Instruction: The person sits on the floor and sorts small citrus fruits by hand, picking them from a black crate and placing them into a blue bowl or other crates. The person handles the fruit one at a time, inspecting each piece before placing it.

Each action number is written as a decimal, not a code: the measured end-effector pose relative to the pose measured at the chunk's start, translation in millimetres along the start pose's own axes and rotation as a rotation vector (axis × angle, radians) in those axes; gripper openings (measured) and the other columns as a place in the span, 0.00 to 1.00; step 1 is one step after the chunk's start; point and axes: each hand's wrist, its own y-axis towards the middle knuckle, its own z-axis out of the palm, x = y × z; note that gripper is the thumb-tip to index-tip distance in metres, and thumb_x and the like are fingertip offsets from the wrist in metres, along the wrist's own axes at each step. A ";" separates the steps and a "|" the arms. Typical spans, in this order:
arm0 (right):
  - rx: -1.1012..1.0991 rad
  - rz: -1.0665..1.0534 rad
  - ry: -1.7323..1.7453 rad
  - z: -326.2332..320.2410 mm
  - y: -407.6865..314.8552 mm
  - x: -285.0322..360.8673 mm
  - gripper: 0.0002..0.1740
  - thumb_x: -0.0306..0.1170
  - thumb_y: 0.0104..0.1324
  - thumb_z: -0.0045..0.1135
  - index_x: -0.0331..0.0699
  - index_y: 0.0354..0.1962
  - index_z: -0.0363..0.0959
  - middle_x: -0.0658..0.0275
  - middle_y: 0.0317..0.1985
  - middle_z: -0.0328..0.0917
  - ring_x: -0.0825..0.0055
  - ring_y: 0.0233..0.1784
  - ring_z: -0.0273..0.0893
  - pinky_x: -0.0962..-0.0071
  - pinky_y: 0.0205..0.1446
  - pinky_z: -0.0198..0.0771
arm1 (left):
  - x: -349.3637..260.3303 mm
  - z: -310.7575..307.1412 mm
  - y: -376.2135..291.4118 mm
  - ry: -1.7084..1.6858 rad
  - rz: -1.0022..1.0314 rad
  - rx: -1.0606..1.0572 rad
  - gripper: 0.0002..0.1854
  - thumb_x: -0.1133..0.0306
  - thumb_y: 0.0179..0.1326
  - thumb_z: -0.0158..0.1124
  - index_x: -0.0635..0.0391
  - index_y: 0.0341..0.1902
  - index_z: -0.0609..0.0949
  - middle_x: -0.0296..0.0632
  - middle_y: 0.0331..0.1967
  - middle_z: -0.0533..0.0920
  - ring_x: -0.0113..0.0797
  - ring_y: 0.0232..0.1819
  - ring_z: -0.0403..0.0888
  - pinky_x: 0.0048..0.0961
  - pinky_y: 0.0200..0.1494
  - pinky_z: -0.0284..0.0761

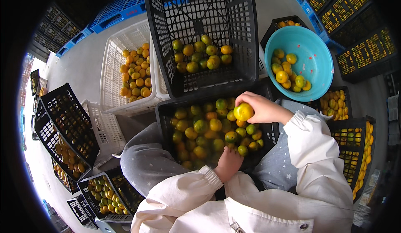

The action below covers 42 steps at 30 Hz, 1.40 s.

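My right hand [264,109] holds a yellow-green mandarin [243,111] between thumb and fingers, raised over a black plastic crate [159,120] between my knees. Many green, yellow and orange mandarins [200,126] fill that crate. At its near edge my left hand [230,162] reaches down onto the fruit, close beside a small green mandarin [242,150]; its fingertips are partly hidden, so I cannot tell whether it grips one. Straight ahead a second black crate [200,82] tilts towards me, with several mandarins [200,56] gathered on its near part.
A turquoise basin [322,73] with several mandarins stands at the right. On the left is a white crate [108,76] of orange mandarins. Black crates [67,120] stand farther left, and a full one [347,164] is by my right elbow. Blue pallets [120,7] lie behind.
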 end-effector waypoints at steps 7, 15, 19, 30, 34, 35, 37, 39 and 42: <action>-0.123 -0.060 -0.076 45.0 12.0 -4.6 0.25 0.20 0.46 0.63 0.41 0.42 0.63 0.60 0.47 0.67 0.54 0.52 0.71 0.63 0.50 0.69 | -6.9 2.8 -2.7 0.024 -0.018 0.080 0.07 0.64 0.56 0.55 0.47 0.33 0.81 0.34 0.30 0.79 0.35 0.38 0.77 0.37 0.43 0.65; -0.088 -0.035 -0.283 35.8 18.8 -30.0 0.19 0.26 0.50 0.65 0.38 0.38 0.66 0.58 0.49 0.64 0.56 0.50 0.72 0.64 0.51 0.69 | -5.9 6.9 2.8 -0.008 -0.055 0.198 0.09 0.64 0.58 0.55 0.47 0.38 0.82 0.35 0.33 0.81 0.38 0.42 0.78 0.44 0.51 0.64; -0.230 0.012 -0.156 0.3 56.1 -30.1 0.17 0.25 0.54 0.60 0.38 0.41 0.66 0.58 0.46 0.67 0.61 0.48 0.73 0.67 0.51 0.70 | -16.9 20.5 10.4 0.121 -0.120 0.286 0.12 0.63 0.60 0.54 0.48 0.43 0.82 0.38 0.40 0.82 0.42 0.47 0.77 0.51 0.58 0.62; -0.673 0.402 -0.490 -5.7 280.9 -175.7 0.48 0.43 0.51 0.70 0.51 0.66 0.52 0.52 0.67 0.51 0.49 0.69 0.53 0.45 0.64 0.59 | -22.7 1.7 28.3 0.117 -0.251 0.225 0.14 0.64 0.59 0.52 0.55 0.39 0.86 0.43 0.35 0.84 0.43 0.43 0.80 0.48 0.59 0.65; -0.474 0.006 -0.746 3.7 317.2 -166.2 0.56 0.31 0.49 0.73 0.74 0.68 0.46 0.64 0.72 0.39 0.46 0.72 0.48 0.40 0.61 0.65 | -20.3 1.8 31.3 0.030 -0.311 0.255 0.14 0.64 0.59 0.52 0.54 0.40 0.85 0.42 0.35 0.84 0.43 0.43 0.79 0.49 0.60 0.64; -0.436 0.057 -0.811 6.3 324.0 -173.8 0.55 0.30 0.49 0.72 0.74 0.67 0.48 0.65 0.72 0.40 0.45 0.71 0.48 0.43 0.59 0.68 | -19.4 1.4 32.0 -0.024 -0.317 0.271 0.14 0.64 0.60 0.52 0.54 0.40 0.85 0.42 0.35 0.84 0.43 0.43 0.79 0.49 0.60 0.64; -0.360 0.167 -0.942 12.5 333.6 -181.5 0.53 0.27 0.49 0.71 0.74 0.66 0.51 0.66 0.71 0.42 0.43 0.71 0.48 0.48 0.56 0.74 | -17.9 2.8 31.7 -0.080 -0.325 0.305 0.14 0.64 0.60 0.52 0.54 0.40 0.85 0.41 0.36 0.83 0.43 0.44 0.79 0.50 0.61 0.63; -0.419 0.155 -0.921 16.0 338.4 -184.2 0.48 0.24 0.49 0.69 0.71 0.63 0.58 0.68 0.70 0.45 0.40 0.70 0.49 0.54 0.54 0.77 | -10.5 -6.0 28.8 -0.087 -0.337 0.338 0.14 0.63 0.59 0.53 0.54 0.41 0.85 0.41 0.36 0.83 0.43 0.45 0.78 0.50 0.61 0.63; -0.458 0.170 -0.766 5.6 331.1 -176.7 0.43 0.26 0.49 0.70 0.66 0.60 0.63 0.64 0.66 0.52 0.43 0.67 0.53 0.53 0.57 0.74 | -10.7 -8.0 30.0 -0.018 -0.326 0.325 0.14 0.64 0.59 0.53 0.54 0.42 0.85 0.42 0.37 0.83 0.43 0.47 0.78 0.50 0.61 0.63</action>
